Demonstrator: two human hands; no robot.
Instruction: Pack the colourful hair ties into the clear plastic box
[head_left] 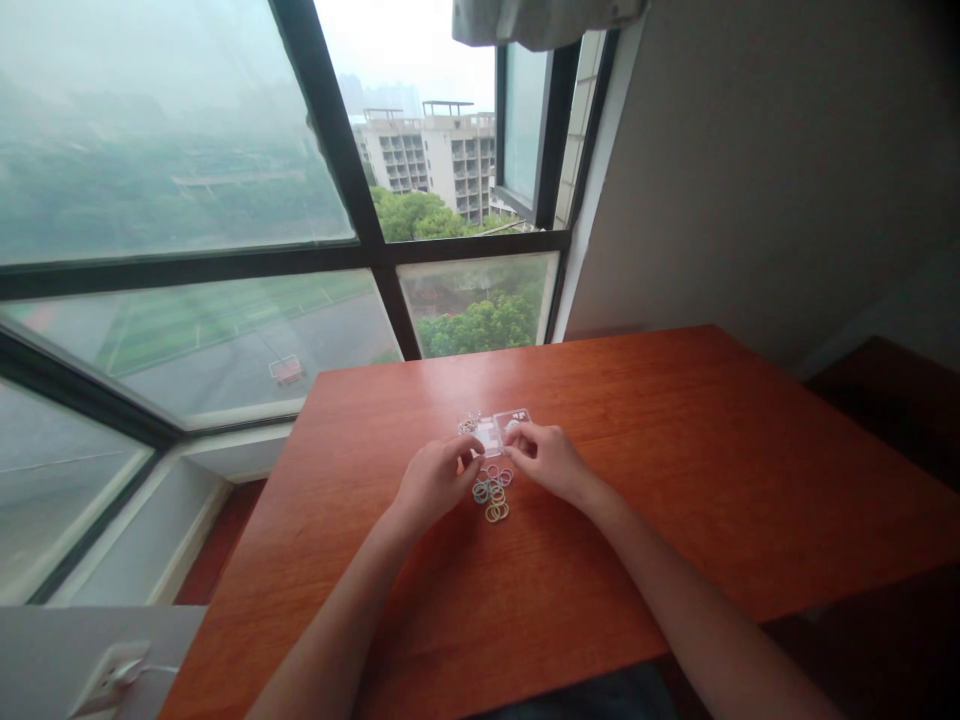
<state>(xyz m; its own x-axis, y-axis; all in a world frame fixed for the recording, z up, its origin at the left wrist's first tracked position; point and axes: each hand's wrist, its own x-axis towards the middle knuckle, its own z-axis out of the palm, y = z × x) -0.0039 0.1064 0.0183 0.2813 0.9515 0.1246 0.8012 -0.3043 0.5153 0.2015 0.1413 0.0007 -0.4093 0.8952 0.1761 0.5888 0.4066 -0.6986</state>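
Observation:
A small clear plastic box (490,436) lies opened out on the table, its hinged lid spread beside it. My left hand (441,474) is curled at its near left corner, with thumb and fingers closed on the edge. On the other side, my right hand (553,461) pinches the box's right part, and the fingers partly cover it. Just below the box lie several pastel ring-shaped hair ties (493,490) in pink, blue-green and yellow. More rings (467,426), paler or brownish, sit at the box's far left. Small white bits inside the lid are too small to name.
The reddish-brown wooden table (645,400) runs up to large dark-framed windows (382,255). A plain wall (720,180) rises at the right. Low on the left is a wall socket (112,680) with a white plug and cable.

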